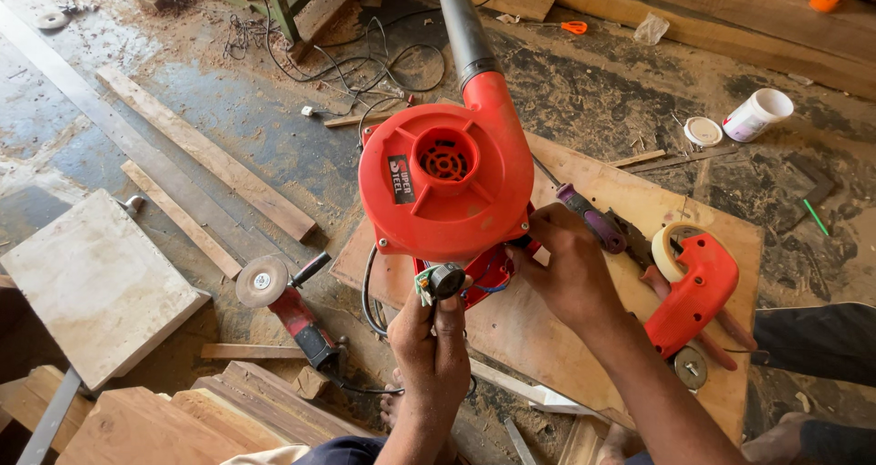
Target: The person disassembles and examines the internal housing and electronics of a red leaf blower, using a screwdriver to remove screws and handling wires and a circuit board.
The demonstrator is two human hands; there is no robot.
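Round red blower [445,180], handle opened

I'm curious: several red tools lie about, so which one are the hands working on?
The round red blower with the grey nozzle: both hands, left and right, grip its base. The red grinder lies untouched on the floor.

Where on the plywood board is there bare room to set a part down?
The plywood board is bare below the right hand and along its far right edge. It is crowded around the red blower, screwdriver, tape roll and red handle cover.
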